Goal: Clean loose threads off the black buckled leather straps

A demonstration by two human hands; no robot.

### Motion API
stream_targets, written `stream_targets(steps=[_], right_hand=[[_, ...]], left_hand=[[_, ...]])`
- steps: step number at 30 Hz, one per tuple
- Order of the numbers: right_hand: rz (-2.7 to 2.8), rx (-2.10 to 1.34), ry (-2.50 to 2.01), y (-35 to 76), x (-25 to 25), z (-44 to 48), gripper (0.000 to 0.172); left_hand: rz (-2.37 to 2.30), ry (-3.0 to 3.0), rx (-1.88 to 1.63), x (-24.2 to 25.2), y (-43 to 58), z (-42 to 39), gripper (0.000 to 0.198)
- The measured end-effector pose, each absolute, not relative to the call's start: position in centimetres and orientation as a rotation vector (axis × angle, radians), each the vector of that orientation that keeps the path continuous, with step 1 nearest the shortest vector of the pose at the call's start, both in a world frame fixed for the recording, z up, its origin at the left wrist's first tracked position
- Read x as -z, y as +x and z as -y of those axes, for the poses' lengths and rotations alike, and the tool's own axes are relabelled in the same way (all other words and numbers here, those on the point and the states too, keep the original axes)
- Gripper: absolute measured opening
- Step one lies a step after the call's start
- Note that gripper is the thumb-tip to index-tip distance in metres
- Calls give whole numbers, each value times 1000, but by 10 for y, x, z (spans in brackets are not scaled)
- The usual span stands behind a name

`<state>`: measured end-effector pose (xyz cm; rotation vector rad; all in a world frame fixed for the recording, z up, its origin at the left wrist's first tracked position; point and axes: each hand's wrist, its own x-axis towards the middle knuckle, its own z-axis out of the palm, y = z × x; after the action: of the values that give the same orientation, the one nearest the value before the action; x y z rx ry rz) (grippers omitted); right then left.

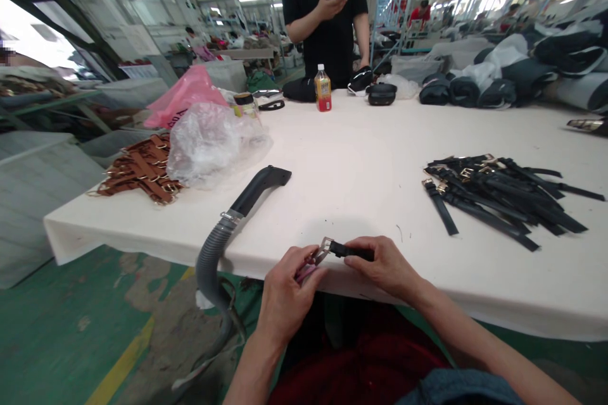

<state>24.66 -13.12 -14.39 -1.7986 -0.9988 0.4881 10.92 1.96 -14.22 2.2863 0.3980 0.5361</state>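
Over the front edge of the table, my right hand [382, 266] is closed on a black buckle strap [339, 249], pinching it between thumb and fingers. A metal buckle [327, 244] sits at the strap's left end. My left hand [287, 294] is closed round thread snips [308, 272]; a pink handle and a bit of metal blade show, the rest is covered by the fingers. The blade meets or overlaps the buckle; I cannot tell which. To the right lies a pile of black buckle straps [503, 193].
A grey hose [213, 256] with a black nozzle [259, 190] hangs over the table edge. Brown straps [147, 168], a clear plastic bag [209, 145] and a pink bag [190, 95] lie at left. A bottle [323, 90] stands at the back, before a person [327, 19] holding a phone.
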Motion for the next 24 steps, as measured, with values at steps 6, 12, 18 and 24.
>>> stream_targets(steps=[6, 12, 18, 24], right_hand=[[987, -337, -1856, 242, 142, 133, 20], [1020, -234, -1902, 239, 143, 134, 20], [1020, -186, -1840, 235, 149, 134, 18], [972, -217, -1761, 231, 156, 133, 18]], left_hand=[[-368, 2493, -443, 138, 101, -13, 27], [-366, 2565, -462, 144, 103, -8, 21], [-369, 2563, -492, 147, 104, -8, 22], [-352, 2458, -525, 150, 105, -6, 23]])
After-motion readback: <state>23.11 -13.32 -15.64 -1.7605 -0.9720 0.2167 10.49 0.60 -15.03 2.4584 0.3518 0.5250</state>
